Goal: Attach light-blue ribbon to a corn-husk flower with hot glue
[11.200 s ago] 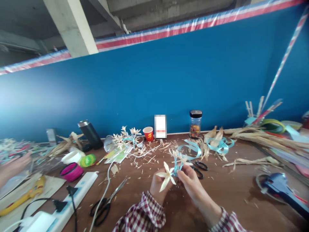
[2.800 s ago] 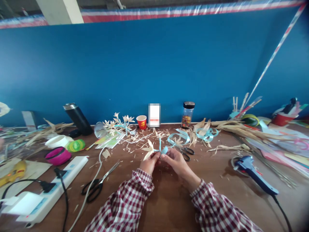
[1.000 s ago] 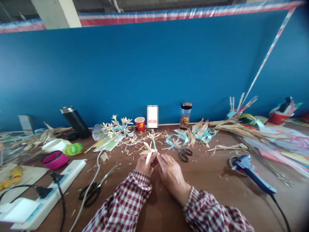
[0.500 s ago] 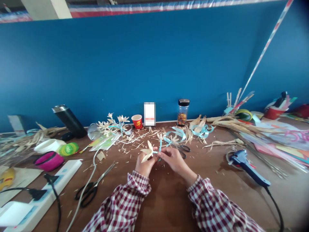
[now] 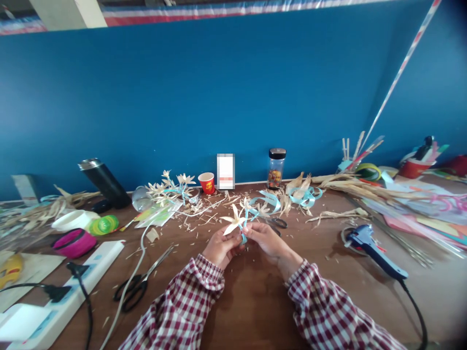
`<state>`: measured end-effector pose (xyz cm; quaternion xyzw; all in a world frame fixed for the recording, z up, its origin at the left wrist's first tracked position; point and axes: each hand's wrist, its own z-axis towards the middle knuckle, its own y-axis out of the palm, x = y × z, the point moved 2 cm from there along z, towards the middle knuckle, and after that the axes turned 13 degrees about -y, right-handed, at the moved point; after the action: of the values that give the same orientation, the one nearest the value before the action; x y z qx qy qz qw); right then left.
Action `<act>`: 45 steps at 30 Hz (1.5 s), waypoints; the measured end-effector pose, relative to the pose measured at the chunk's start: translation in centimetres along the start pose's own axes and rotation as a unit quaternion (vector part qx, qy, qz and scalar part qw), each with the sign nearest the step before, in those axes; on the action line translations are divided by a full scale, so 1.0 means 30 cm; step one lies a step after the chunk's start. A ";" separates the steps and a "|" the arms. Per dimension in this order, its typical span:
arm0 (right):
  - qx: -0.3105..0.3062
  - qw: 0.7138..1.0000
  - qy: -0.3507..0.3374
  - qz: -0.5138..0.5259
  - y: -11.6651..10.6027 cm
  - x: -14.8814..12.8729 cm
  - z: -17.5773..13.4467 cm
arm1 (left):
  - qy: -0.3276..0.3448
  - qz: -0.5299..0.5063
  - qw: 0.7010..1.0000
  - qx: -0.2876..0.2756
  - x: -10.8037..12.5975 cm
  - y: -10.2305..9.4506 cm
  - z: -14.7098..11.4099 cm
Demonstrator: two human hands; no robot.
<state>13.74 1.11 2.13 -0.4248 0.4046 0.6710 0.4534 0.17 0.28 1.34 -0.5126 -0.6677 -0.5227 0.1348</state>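
Note:
Both hands meet over the middle of the table. A pale corn-husk flower [image 5: 234, 221] with pointed petals stands up above my left hand [image 5: 220, 247], whose fingers are closed around its stem. My right hand [image 5: 269, 243] pinches the light-blue wrapped stem close to the left fingertips. A second, smaller flower [image 5: 245, 204] rises on a blue stem just above the right fingers. A short end of blue ribbon [image 5: 244, 238] shows between the hands. The exact grip points are hidden by the fingers.
Scissors [image 5: 133, 291] lie to the left beside a white power strip [image 5: 98, 267]. A blue glue gun [image 5: 377, 253] rests at the right. Behind the hands are husk scraps, finished flowers [image 5: 171, 187], a red paper cup [image 5: 207, 183], a lidded jar [image 5: 276, 170] and loose blue ribbon [image 5: 270, 201].
The larger flower has tipped from lying leftward to more upright, its face now turned toward me. My left hand has rolled with it, and the blue ribbon end now shows between the hands.

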 end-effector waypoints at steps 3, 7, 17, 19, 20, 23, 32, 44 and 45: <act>-0.021 0.994 0.064 0.087 0.007 0.001 -0.006 | -0.025 -0.029 0.999 -0.022 -0.005 0.003 -0.001; -0.026 0.987 0.075 0.142 0.013 0.000 -0.010 | -0.049 -0.055 0.996 -0.045 -0.009 0.001 -0.004; 0.043 0.988 0.055 0.139 0.013 0.021 -0.004 | -0.020 -0.051 0.998 0.010 -0.008 -0.008 0.017; 0.044 0.990 0.039 0.126 0.012 0.018 -0.002 | 0.005 -0.044 0.998 0.037 -0.006 -0.019 0.024; 0.040 0.991 0.032 0.121 0.012 0.017 -0.002 | 0.015 -0.033 0.998 0.043 -0.005 -0.023 0.027; 0.029 0.993 0.029 0.109 0.010 0.018 -0.002 | 0.027 0.019 0.998 0.053 -0.005 -0.021 0.026; 0.015 1.000 0.007 0.007 0.009 -0.004 0.010 | 0.074 0.085 0.991 0.070 -0.010 -0.026 0.030; 0.093 0.986 -0.060 -0.124 0.012 0.061 -0.009 | 0.061 0.004 0.986 0.155 -0.029 -0.025 0.043; 0.089 0.983 -0.077 -0.143 0.017 0.053 -0.012 | 0.064 0.002 0.985 0.157 -0.030 -0.025 0.043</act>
<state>12.96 1.06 0.61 -0.3835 0.3619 0.5908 0.6107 0.41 0.92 -0.25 -0.4517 -0.7305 -0.4428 0.2574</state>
